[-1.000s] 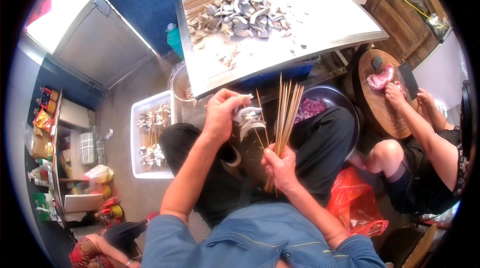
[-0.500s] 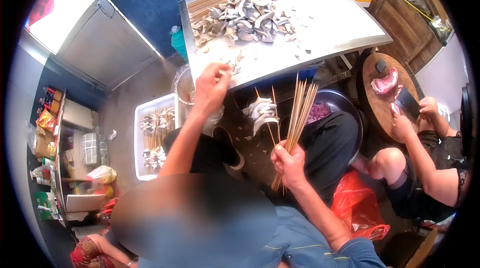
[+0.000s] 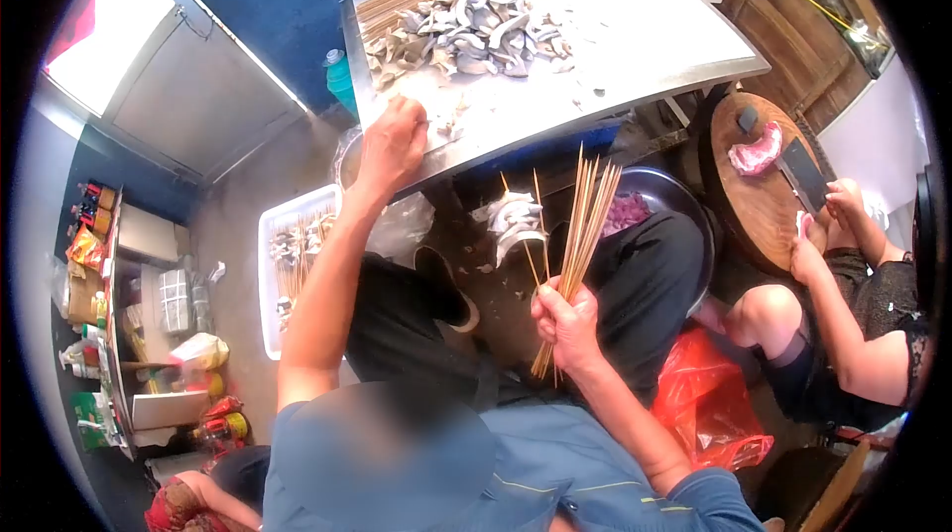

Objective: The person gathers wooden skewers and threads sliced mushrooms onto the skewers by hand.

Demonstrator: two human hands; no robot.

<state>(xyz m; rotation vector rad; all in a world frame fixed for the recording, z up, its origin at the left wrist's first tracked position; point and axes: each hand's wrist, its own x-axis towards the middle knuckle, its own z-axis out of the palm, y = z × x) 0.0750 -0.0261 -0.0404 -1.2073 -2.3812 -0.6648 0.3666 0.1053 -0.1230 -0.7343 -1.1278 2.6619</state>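
My right hand (image 3: 564, 326) is wrapped round a bundle of wooden skewers (image 3: 587, 235), above my right thigh. Two of the sticks stand apart from the bundle and carry several pale grey-white slices (image 3: 515, 223). My left hand (image 3: 395, 138) is at the near left edge of the metal table (image 3: 654, 56), its fingers curled together over small pale scraps; anything between the fingertips is too small to make out. Behind it on the table lies a heap of grey curved slices (image 3: 486, 31), with a row of loose skewers (image 3: 397, 4) along its far left side.
A white tray (image 3: 266, 284) of loaded skewers stands on the floor at left. At right, a co-worker's hands (image 3: 828, 225) hold a cleaver (image 3: 801, 175) and something pink at a round board (image 3: 773, 225) with meat. A metal basin (image 3: 694, 205) and red bag (image 3: 704, 403) are near my right leg.
My left hand has moved slightly down and left along the table edge, and its forearm now covers part of the tray. The co-worker's piece has shifted away from the meat on the board.
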